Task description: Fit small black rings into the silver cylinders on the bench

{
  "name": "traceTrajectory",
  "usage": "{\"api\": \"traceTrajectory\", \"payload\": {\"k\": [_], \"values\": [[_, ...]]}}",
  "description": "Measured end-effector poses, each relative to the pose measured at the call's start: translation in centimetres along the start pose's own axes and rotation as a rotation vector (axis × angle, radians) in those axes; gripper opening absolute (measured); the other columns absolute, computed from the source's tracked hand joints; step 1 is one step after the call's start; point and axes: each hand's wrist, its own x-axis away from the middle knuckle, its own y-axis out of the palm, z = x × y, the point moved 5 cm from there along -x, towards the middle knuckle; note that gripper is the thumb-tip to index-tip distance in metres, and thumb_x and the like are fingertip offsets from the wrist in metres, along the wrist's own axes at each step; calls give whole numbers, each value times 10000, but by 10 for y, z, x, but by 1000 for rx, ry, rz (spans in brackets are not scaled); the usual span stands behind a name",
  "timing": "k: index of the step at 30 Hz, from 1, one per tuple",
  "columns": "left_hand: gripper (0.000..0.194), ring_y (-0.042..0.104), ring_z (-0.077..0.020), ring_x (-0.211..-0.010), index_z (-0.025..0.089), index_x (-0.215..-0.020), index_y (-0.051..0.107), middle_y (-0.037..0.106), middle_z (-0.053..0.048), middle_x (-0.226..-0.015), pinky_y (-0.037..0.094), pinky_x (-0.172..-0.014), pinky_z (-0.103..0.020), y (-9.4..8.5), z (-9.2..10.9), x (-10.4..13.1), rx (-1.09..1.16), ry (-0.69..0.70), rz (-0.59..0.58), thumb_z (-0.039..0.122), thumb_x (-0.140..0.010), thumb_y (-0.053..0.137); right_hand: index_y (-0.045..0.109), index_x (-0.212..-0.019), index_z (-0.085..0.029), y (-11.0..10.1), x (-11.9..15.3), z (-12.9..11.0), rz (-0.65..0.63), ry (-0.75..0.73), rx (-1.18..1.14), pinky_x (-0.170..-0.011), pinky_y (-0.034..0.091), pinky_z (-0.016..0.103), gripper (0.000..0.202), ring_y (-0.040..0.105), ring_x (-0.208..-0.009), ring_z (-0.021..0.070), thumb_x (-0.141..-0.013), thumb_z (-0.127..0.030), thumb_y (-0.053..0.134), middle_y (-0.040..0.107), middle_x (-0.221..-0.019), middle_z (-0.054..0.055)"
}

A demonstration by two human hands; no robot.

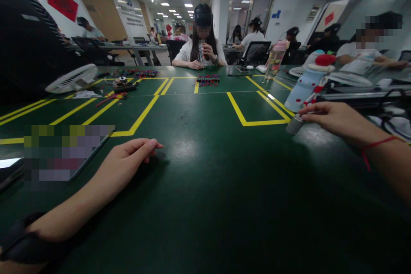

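On the right, my right hand (334, 117) pinches the top of a small silver metal cylinder (295, 124) between thumb and fingers. The cylinder is slightly tilted, low over the green table (205, 180) or touching it; I cannot tell which. Just behind it stands a pale blue bottle (300, 92) with a red top. My left hand (136, 150) is at the left of centre, low over the table, with its fingers curled together and the thumb against them. Nothing shows in that hand. Beside it lies a flat, pixelated panel (69, 154).
Yellow tape (244, 113) marks areas on the table. Farther back are a wired bundle (208, 79), loose red wires (111, 98), a white fan (72, 79) and a clear bottle (274, 62) with a pink lid. A co-worker (201, 47) sits opposite, holding something. Cables and equipment crowd the right edge.
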Motion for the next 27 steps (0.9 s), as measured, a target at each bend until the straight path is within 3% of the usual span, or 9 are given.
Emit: {"api": "traceTrajectory", "payload": {"k": [11,17,20,24,27], "values": [[479,548,-210,-766,236,-1010,702,575,2,-753,378,-672,-290,1,2,1,10,-3,2,626,-821,498,672,-924,-136,0,2,0,28,22,-65,-778,439,305,345,616,-828,171,-729,-418,640,680,-947,87],[477,552,-206,-781,247,-1019,697,587,-1,-779,378,-688,-297,0,4,3,1,-13,-15,632,-826,491,589,-1040,-116,11,-8,12,-58,-60,-94,-765,489,315,662,626,-850,185,-536,-499,785,660,-1018,118],[483,556,-207,-781,242,-1013,700,586,0,-767,375,-693,-300,-1,4,3,-15,-5,-11,633,-829,484,589,-1025,-113,16,-8,10,-32,-100,-66,-789,497,354,644,626,-854,201,-545,-495,785,653,-1013,120],[491,560,-210,-763,239,-1004,699,584,3,-750,378,-684,-304,1,5,2,-20,-7,-17,642,-825,482,558,-1094,-147,22,18,-28,85,-248,-181,-771,524,341,576,629,-820,173,-659,-484,726,645,-1009,88],[494,574,-221,-795,238,-1006,698,594,-1,-760,382,-683,-303,2,6,2,-25,-6,-13,643,-826,480,538,-1121,-175,38,59,-78,38,-471,-381,-774,546,326,476,634,-832,155,-747,-434,676,639,-1033,75]]}}
